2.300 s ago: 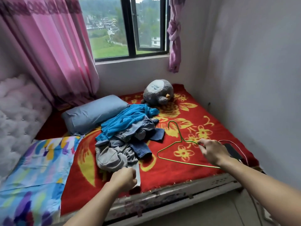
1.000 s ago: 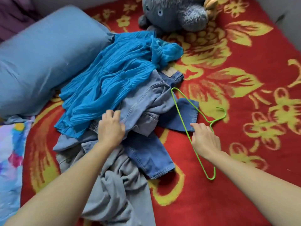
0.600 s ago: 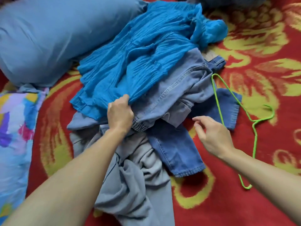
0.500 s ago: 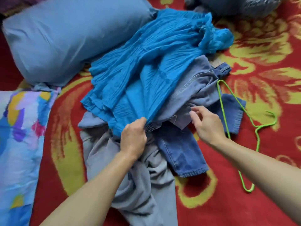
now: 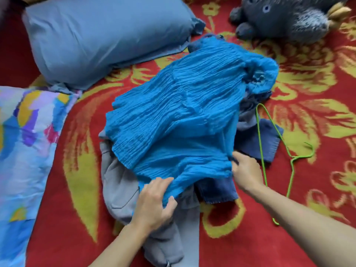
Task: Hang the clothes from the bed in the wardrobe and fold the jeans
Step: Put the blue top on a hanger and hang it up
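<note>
A bright blue crinkled garment (image 5: 185, 116) lies spread over the clothes pile in the middle of the bed. My left hand (image 5: 154, 201) grips its near hem at the lower left. My right hand (image 5: 246, 170) grips the same hem at the lower right. Dark blue jeans (image 5: 258, 139) poke out from under it on the right and near my right wrist. A grey garment (image 5: 123, 191) lies underneath at the lower left. A green wire hanger (image 5: 260, 139) rests on the bed to the right, partly on the jeans.
The bed has a red blanket with yellow flowers (image 5: 308, 116). A blue pillow (image 5: 100, 35) lies at the upper left, a multicoloured pillow (image 5: 25, 143) at the left edge, and a grey plush toy (image 5: 289, 18) at the upper right.
My right hand let go of the hanger, which now lies on the bed, and took the blue garment's hem. Both hands have pulled the blue garment toward me over the jeans.
</note>
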Motion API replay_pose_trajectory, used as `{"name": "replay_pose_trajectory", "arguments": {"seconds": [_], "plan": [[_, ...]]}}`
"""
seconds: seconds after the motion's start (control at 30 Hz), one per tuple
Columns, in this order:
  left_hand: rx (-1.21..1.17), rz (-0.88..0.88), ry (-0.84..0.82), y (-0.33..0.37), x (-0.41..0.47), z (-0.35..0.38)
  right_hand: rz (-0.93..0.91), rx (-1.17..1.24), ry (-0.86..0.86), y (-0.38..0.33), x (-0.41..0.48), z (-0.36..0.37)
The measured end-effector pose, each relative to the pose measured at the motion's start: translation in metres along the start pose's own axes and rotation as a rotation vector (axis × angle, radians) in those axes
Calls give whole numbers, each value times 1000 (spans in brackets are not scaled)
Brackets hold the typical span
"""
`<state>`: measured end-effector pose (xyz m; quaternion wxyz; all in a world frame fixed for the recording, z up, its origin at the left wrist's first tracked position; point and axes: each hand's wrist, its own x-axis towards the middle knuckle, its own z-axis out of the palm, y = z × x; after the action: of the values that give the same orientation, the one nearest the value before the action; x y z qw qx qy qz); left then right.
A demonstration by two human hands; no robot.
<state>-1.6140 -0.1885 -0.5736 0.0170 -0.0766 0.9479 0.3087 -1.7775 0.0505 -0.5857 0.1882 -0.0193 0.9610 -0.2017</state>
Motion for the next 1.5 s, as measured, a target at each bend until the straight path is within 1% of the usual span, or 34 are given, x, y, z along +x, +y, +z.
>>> {"name": "replay_pose_trajectory", "arguments": {"seconds": [0.07, 0.13, 0.2, 0.27, 0.33, 0.37, 0.4, 0.43, 0.47, 0.53, 0.6, 0.63, 0.67, 0.7, 0.77, 0.8, 0.83, 0.87, 0.9, 0.97, 1.03, 1.07, 1.1, 1.17, 1.2, 1.23, 1.27, 1.3, 1.37, 1.4, 1.43, 1.47, 1.5], "plan": [[27, 42, 128, 15, 24, -12, 38, -111, -107, 33, -36, 0], [68, 44, 223, 32, 59, -22, 2, -184, -187, 53, -68, 0], [150, 26, 235, 46, 97, -23, -63, -260, -320, 63, -96, 4], [299, 28, 158, 58, 135, -18, -72, -352, -469, 71, -117, 12], [413, -15, -46, 70, 163, -8, 12, -306, -573, 84, -133, 20], [446, -38, -158, 75, 171, -2, 67, -269, -594, 92, -137, 23], [464, -44, -237, 80, 173, 5, 104, -225, -568, 98, -138, 22], [470, -25, -272, 84, 170, 11, 138, -179, -511, 104, -135, 18], [471, 15, -272, 87, 162, 16, 181, -105, -392, 106, -127, 11], [486, 134, -217, 85, 133, 25, 277, 102, -37, 103, -101, -13], [487, 206, -216, 76, 90, 33, 296, 295, 297, 98, -62, -43], [497, 223, -252, 70, 67, 36, 290, 365, 394, 97, -40, -55], [517, 241, -292, 63, 44, 40, 288, 401, 434, 98, -17, -65], [541, 254, -329, 57, 24, 42, 307, 408, 423, 99, 5, -73], [539, 212, -358, 51, -2, 46, 420, 454, 301, 101, 43, -76], [507, 161, -337, 55, -5, 46, 477, 541, 227, 101, 57, -72], [445, 107, -276, 62, -3, 45, 505, 662, 157, 99, 64, -65], [364, 62, -181, 71, 6, 44, 500, 735, 90, 97, 66, -56], [279, 24, -67, 83, 19, 43, 459, 725, 36, 95, 64, -45], [130, -16, 115, 106, 56, 40, 326, 565, -13, 91, 38, -26], [-21, -25, 188, 126, 97, 43, 215, 422, -20, 90, -5, -13], [-65, -30, 181, 136, 117, 48, 193, 409, -47, 95, -30, -6], [-81, -42, 134, 146, 136, 55, 189, 415, -102, 103, -53, 3], [-64, -92, -53, 161, 162, 72, 255, 418, -288, 126, -91, 15], [-53, -127, -168, 164, 169, 82, 286, 398, -340, 138, -101, 16], [-47, -167, -276, 162, 170, 92, 322, 368, -333, 149, -106, 12], [-36, -202, -364, 158, 167, 99, 360, 350, -254, 159, -106, 5], [-10, -213, -415, 154, 160, 104, 394, 335, -121, 166, -102, -4], [31, -201, -422, 144, 137, 107, 415, 351, 196, 174, -81, -26], [29, -207, -402, 139, 123, 106, 411, 388, 314, 175, -67, -37], [26, -217, -377, 133, 108, 103, 415, 428, 384, 176, -51, -44], [39, -224, -351, 126, 93, 99, 428, 458, 388, 177, -35, -47], [74, -236, -329, 118, 80, 94, 439, 491, 334, 176, -21, -48]]}}
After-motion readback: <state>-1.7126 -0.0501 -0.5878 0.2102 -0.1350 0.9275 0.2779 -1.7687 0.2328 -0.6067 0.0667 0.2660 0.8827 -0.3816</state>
